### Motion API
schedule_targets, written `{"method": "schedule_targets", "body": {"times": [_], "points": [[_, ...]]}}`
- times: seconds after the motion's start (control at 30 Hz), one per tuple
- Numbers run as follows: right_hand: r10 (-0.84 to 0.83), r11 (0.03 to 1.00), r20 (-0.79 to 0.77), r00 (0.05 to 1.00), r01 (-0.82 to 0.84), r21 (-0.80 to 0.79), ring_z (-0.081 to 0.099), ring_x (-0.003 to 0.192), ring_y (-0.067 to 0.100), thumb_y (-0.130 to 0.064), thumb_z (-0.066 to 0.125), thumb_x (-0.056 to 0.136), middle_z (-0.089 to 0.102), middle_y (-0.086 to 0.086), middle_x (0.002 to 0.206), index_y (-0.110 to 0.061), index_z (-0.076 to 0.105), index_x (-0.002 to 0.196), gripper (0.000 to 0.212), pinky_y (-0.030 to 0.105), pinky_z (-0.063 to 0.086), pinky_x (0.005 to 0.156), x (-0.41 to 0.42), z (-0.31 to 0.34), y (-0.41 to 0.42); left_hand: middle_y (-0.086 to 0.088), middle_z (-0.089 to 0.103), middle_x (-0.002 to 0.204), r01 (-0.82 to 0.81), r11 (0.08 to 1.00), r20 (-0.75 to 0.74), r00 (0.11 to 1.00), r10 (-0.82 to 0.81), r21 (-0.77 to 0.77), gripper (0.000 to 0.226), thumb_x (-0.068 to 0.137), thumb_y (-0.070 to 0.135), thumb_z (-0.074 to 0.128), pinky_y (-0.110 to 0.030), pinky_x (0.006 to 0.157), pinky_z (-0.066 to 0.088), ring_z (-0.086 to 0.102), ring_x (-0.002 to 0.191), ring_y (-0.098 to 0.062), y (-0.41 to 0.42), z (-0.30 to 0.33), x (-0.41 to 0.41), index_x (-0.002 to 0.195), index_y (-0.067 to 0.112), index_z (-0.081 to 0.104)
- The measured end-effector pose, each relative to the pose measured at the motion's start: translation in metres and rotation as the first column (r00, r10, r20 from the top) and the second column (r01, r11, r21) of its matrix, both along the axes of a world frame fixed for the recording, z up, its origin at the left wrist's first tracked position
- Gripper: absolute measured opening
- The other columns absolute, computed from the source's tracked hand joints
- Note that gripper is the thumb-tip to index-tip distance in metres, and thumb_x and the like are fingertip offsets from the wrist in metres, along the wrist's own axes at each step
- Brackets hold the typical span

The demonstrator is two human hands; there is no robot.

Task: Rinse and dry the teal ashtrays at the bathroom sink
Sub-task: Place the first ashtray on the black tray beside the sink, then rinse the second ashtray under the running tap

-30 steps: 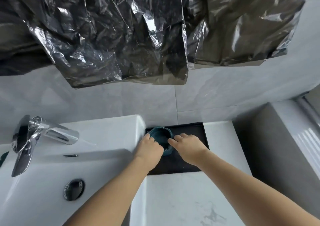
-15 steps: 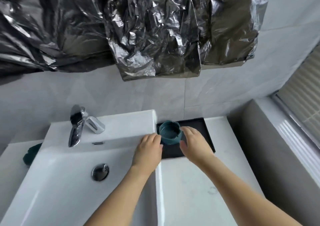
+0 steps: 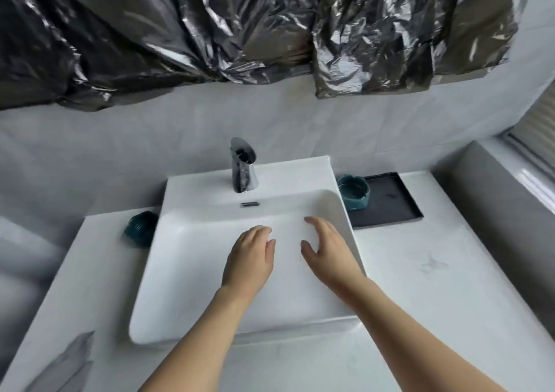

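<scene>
One teal ashtray (image 3: 354, 192) stands on the left end of a black tray (image 3: 393, 202), right of the sink. A second teal ashtray (image 3: 141, 228) lies on the counter at the sink's left edge, blurred. Both my hands hover over the white basin (image 3: 195, 256), empty. My left hand (image 3: 250, 256) has relaxed fingers pointing forward. My right hand (image 3: 326, 249) is spread, fingers loosely bent, close to the basin's right wall. My hands hide the drain.
A chrome faucet (image 3: 243, 166) stands at the back of the sink, no water running. Crumpled dark plastic sheeting (image 3: 270, 31) hangs on the wall above. White counter (image 3: 435, 286) runs on both sides. A grey ledge (image 3: 495, 196) rises at the right.
Both hands let go of the ashtray on the black tray and pulled back left over the basin. The view swung left, bringing the faucet to centre and the second ashtray into sight.
</scene>
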State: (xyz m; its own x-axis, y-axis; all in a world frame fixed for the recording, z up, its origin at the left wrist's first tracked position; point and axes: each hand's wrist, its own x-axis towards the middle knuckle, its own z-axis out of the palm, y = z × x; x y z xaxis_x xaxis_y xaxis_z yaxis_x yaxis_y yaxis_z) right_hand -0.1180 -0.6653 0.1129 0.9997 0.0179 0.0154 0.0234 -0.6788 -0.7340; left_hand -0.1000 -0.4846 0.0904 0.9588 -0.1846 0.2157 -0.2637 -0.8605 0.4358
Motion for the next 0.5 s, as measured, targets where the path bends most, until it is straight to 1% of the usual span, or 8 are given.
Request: {"method": "schedule_targets", "body": {"times": [0.07, 0.1, 0.2, 0.27, 0.3, 0.33, 0.43, 0.5], "points": [[0.027, 1.000, -0.020, 0.999, -0.027, 0.016, 0.043, 0.132, 0.016, -0.018, 0.055, 0.093, 0.047, 0.000, 0.142, -0.014, 0.045, 0.139, 0.047, 0.018, 0.029, 0.102, -0.003, -0.002, 0.027, -0.003, 0.067, 0.115, -0.033, 0.999, -0.014, 0.999, 0.032, -0.009, 0.019, 0.098, 0.016, 0.053, -0.032, 0.088, 0.047, 0.060, 0.107, -0.026, 0.033, 0.001, -0.009, 0.109, 0.008, 0.065], [0.054, 0.998, -0.029, 0.998, -0.053, 0.021, 0.045, 0.130, 0.016, -0.018, 0.055, 0.093, 0.049, 0.000, 0.141, -0.015, 0.046, 0.138, 0.046, 0.020, 0.031, 0.100, -0.002, -0.004, 0.041, -0.003, 0.067, 0.118, -0.063, 0.998, -0.023, 0.998, 0.063, -0.006, 0.021, 0.098, 0.017, 0.054, -0.032, 0.090, 0.046, 0.060, 0.110, -0.026, 0.051, 0.001, -0.013, 0.113, 0.008, 0.065], [0.145, 0.989, -0.093, 0.985, -0.140, 0.055, 0.053, 0.120, 0.013, -0.018, 0.053, 0.092, 0.054, -0.002, 0.136, -0.018, 0.050, 0.134, 0.042, 0.021, 0.038, 0.095, 0.009, -0.003, 0.091, -0.004, 0.063, 0.130, -0.220, 0.975, -0.071, 0.973, 0.218, -0.032, 0.030, 0.101, 0.021, 0.051, -0.030, 0.098, 0.043, 0.058, 0.119, -0.025, 0.105, 0.006, -0.025, 0.125, 0.007, 0.062], [0.197, 0.976, -0.108, 0.975, -0.185, 0.112, 0.055, 0.115, 0.012, -0.020, 0.052, 0.092, 0.056, -0.005, 0.132, -0.020, 0.052, 0.131, 0.039, 0.020, 0.040, 0.098, 0.018, -0.003, 0.127, -0.005, 0.063, 0.130, -0.306, 0.950, -0.098, 0.949, 0.299, -0.066, 0.030, 0.101, 0.019, 0.051, -0.027, 0.096, 0.043, 0.058, 0.119, -0.026, 0.142, 0.012, -0.030, 0.125, 0.007, 0.062], [0.218, 0.970, -0.111, 0.970, -0.203, 0.135, 0.055, 0.115, 0.010, -0.021, 0.052, 0.092, 0.056, -0.008, 0.131, -0.022, 0.052, 0.131, 0.038, 0.015, 0.037, 0.097, 0.022, -0.001, 0.146, -0.005, 0.064, 0.128, -0.349, 0.934, -0.118, 0.933, 0.339, -0.077, 0.029, 0.101, 0.019, 0.051, -0.026, 0.092, 0.043, 0.059, 0.116, -0.026, 0.161, 0.016, -0.031, 0.125, 0.008, 0.063], [0.235, 0.963, -0.127, 0.964, -0.214, 0.162, 0.054, 0.114, 0.007, -0.021, 0.053, 0.093, 0.055, -0.010, 0.130, -0.022, 0.052, 0.131, 0.038, 0.009, 0.035, 0.091, 0.025, 0.000, 0.166, -0.004, 0.064, 0.126, -0.387, 0.919, -0.131, 0.918, 0.375, -0.078, 0.028, 0.101, 0.019, 0.050, -0.026, 0.089, 0.044, 0.060, 0.113, -0.026, 0.181, 0.020, -0.029, 0.124, 0.009, 0.063], [0.277, 0.937, -0.155, 0.948, -0.231, 0.262, 0.054, 0.109, 0.005, -0.017, 0.055, 0.094, 0.056, -0.007, 0.131, -0.019, 0.052, 0.131, 0.038, 0.006, 0.036, 0.077, 0.040, 0.002, 0.224, -0.008, 0.067, 0.119, -0.488, 0.871, -0.178, 0.863, 0.472, -0.053, 0.027, 0.101, 0.021, 0.049, -0.037, 0.090, 0.049, 0.062, 0.108, -0.029, 0.243, 0.029, -0.009, 0.121, 0.011, 0.063], [0.269, 0.924, -0.175, 0.947, -0.202, 0.326, 0.055, 0.105, 0.006, -0.016, 0.054, 0.093, 0.057, -0.008, 0.129, -0.019, 0.052, 0.131, 0.038, 0.004, 0.040, 0.071, 0.056, -0.001, 0.264, -0.009, 0.070, 0.116, -0.542, 0.838, -0.226, 0.826, 0.517, -0.062, 0.026, 0.099, 0.020, 0.050, -0.036, 0.088, 0.049, 0.063, 0.108, -0.032, 0.287, 0.025, 0.018, 0.118, 0.010, 0.065]]}}
